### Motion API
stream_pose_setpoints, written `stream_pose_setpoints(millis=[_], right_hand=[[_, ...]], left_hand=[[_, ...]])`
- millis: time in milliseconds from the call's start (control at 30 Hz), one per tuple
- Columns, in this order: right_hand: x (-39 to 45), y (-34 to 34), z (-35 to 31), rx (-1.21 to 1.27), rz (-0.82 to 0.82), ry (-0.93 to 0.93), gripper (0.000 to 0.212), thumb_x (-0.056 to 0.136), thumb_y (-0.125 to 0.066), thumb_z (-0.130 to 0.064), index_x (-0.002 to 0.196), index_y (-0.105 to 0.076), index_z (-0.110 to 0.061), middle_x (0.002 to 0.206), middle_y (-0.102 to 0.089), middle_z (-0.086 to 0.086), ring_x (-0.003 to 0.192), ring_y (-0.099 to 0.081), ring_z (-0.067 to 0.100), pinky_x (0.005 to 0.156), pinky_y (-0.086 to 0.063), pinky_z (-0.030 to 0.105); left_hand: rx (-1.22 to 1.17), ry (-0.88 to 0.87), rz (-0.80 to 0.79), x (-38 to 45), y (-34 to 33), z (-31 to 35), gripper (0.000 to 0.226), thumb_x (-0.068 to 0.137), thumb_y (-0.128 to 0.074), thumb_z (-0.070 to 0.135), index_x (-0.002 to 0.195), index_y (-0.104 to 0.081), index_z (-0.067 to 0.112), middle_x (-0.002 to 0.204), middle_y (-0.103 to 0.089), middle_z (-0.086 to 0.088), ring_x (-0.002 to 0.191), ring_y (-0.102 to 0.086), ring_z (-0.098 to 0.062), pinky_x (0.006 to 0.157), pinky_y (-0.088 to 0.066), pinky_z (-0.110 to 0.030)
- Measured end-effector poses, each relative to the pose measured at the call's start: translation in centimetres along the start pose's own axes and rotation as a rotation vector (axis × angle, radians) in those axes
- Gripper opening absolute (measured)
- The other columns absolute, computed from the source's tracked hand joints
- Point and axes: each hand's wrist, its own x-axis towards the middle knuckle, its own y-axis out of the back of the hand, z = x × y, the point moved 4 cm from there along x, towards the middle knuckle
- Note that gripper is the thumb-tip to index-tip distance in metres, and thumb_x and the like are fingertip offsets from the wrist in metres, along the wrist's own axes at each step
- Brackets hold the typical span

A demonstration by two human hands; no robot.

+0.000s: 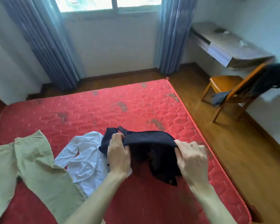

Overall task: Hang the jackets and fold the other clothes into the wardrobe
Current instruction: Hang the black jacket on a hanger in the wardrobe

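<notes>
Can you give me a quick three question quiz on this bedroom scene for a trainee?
1. True or false: both hands grip the black garment.
2. Which garment lies nearest the mattress's left edge? A) khaki trousers B) white shirt C) the black garment
3. What hangs over the wooden chair?

Key:
1. True: left hand and right hand hold its top edge.
2. A
3. Dark clothing.

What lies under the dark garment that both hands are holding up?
Under the dark garment the red mattress shows, and at its left edge part of the white shirt. How far the shirt reaches beneath it is covered by the left hand.
</notes>
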Motion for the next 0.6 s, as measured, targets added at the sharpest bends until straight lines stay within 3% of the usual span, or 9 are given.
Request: stream_pose_setpoints(millis=[167, 300, 400, 533, 600], right_hand=[[7.4, 4.9, -2.6, -0.069, 0.058, -0.055, 0.013, 0.094, -0.073, -0.009, 0.107, -0.074, -0.01, 0.079, -0.073, 0.003, 0.066, -0.066, 0.031, 0.067, -0.05, 0.041], [11.7, 8.7, -3.9, -0.128, 0.068, -0.069, 0.019, 0.089, -0.077, -0.002, 0.105, -0.069, -0.007, 0.072, -0.069, 0.006, 0.058, -0.067, 0.032, 0.059, -0.054, 0.038], [13.7, 10.5, -4.9, -0.078, 0.038, -0.068, 0.011, 0.1, -0.067, -0.009, 0.11, -0.062, -0.012, 0.075, -0.07, 0.002, 0.059, -0.071, 0.03, 0.05, -0.046, 0.029], [15.8, 11.8, -4.5, 0.091, 0.007, -0.121, 0.012, 0.106, -0.056, -0.016, 0.116, -0.062, -0.014, 0.088, -0.074, 0.001, 0.074, -0.075, 0.025, 0.058, -0.039, 0.019], [16.7, 12.4, -3.6, 0.165, -0.019, -0.14, 0.011, 0.107, -0.054, -0.021, 0.112, -0.061, -0.016, 0.092, -0.069, -0.004, 0.081, -0.074, 0.023, 0.059, -0.031, 0.006]], left_hand=[[-0.065, -0.088, -0.007, 5.4, 4.6, 5.2, 0.019, 0.084, -0.07, 0.004, 0.09, -0.064, 0.022, 0.08, -0.067, 0.009, 0.073, -0.061, -0.018, 0.071, -0.05, -0.039], [0.269, -0.474, -0.061, 7.4, 7.2, 8.4, 0.021, 0.075, -0.079, 0.002, 0.085, -0.066, 0.016, 0.08, -0.068, 0.002, 0.077, -0.065, -0.028, 0.085, -0.043, -0.039], [0.468, -0.678, -0.066, 7.7, 8.2, 10.2, 0.02, 0.076, -0.087, 0.007, 0.081, -0.069, 0.014, 0.078, -0.068, -0.001, 0.076, -0.067, -0.03, 0.078, -0.051, -0.041], [0.316, -0.638, -0.063, 8.7, 9.8, 11.7, 0.011, 0.09, -0.078, 0.015, 0.1, -0.078, 0.014, 0.09, -0.065, -0.004, 0.083, -0.063, -0.028, 0.064, -0.056, -0.04], [0.214, -0.59, -0.082, 9.1, 10.5, 12.4, 0.015, 0.097, -0.07, 0.014, 0.11, -0.079, 0.015, 0.093, -0.066, -0.004, 0.085, -0.064, -0.028, 0.069, -0.055, -0.041]])
